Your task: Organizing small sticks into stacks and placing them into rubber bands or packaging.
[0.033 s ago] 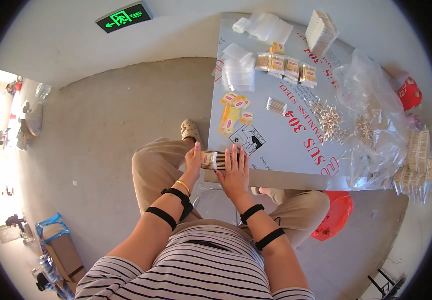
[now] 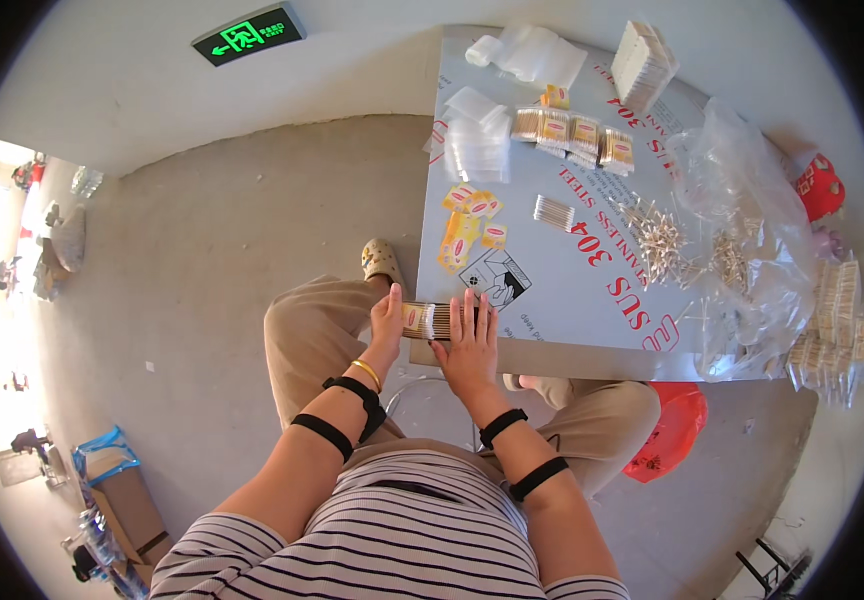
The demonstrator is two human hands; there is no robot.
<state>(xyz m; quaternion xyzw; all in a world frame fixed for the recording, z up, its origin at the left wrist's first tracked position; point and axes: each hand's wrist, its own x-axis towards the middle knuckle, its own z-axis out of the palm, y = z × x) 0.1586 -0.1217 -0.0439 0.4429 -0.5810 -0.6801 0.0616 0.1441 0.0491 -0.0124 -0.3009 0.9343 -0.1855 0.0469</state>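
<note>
Just off the table's near left corner, a flat pack of cotton swabs (image 2: 436,321) with a yellow label at one end is held between my hands. My left hand (image 2: 386,325) is closed on its left end, thumb pointing up along the edge. Across its right part lie the straight fingers of my right hand (image 2: 470,345), with the thumb at the lower edge, so that end is partly hidden. Beyond on the table are yellow paper labels (image 2: 459,236), a small bundle of swabs (image 2: 554,212) and a row of labelled swab packs (image 2: 583,132).
The metal-topped table (image 2: 552,300) fills the right side. Clear plastic sleeves (image 2: 477,145) lie at its far left. Loose swabs (image 2: 660,240) spread beside a large clear bag (image 2: 752,180); bagged swab packs (image 2: 832,320) hang over the right edge. A red bag (image 2: 667,435) is below.
</note>
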